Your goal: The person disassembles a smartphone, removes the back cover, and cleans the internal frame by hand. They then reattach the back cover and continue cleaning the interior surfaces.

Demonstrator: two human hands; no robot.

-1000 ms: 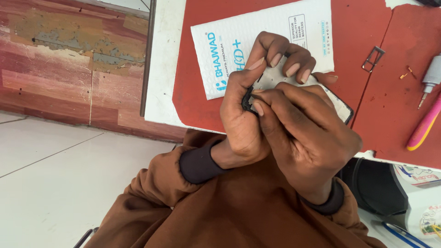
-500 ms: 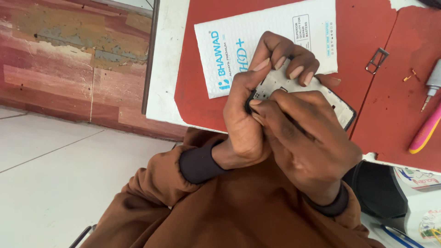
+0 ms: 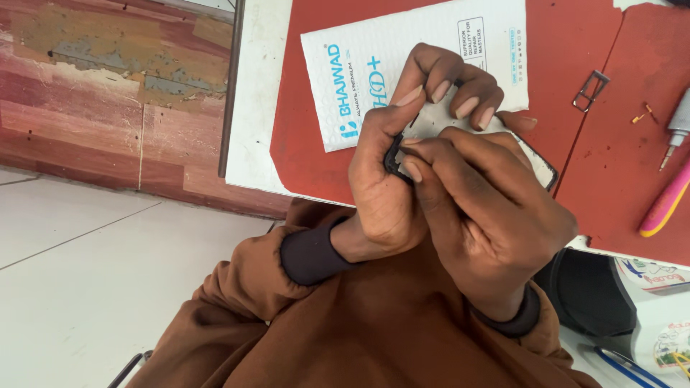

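Note:
I hold a small phone with a black rim and a pale grey inner face, just over the near edge of a red mat. My left hand wraps it from the left, fingers curled over its far side and thumb on the grey face. My right hand covers its near side, with the fingertips pressed on the black corner. Most of the phone is hidden under my hands; only its right edge shows.
A white padded envelope with blue print lies on the mat behind the phone. To the right are a small metal bracket, tiny screws, a grey tool and a pink-handled screwdriver. White tiled floor lies left.
Both hands and the phone sit slightly higher in view. My right fingertips have shifted a little along the black corner. The grip is unchanged.

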